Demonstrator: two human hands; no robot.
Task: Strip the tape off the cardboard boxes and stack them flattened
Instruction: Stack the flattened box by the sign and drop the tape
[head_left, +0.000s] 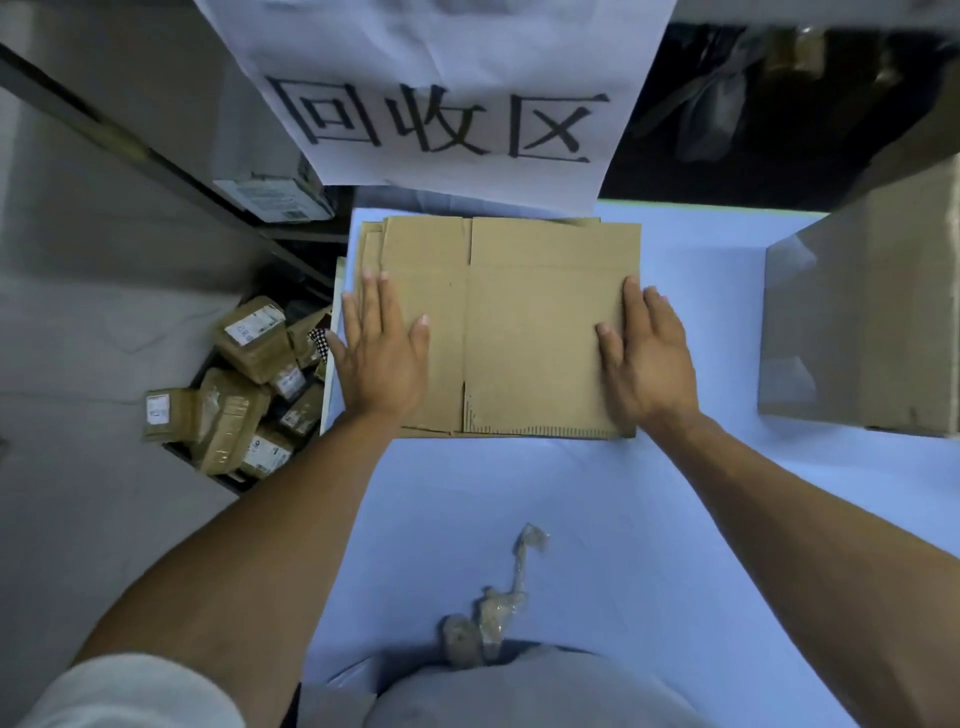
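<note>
A flattened brown cardboard box lies on top of a small stack of flattened boxes at the far side of the pale blue table. My left hand presses flat on its left part with straight fingers. On the box's right edge my right hand rests flat, fingers straight. A crumpled strip of stripped clear tape lies on the table near my body. At the right stands an upright cardboard box with glossy tape on its side.
A white paper sign with large black characters hangs behind the stack. Left of the table, down on the floor, a crate holds several small taped parcels. A dark shelf frame runs along the left.
</note>
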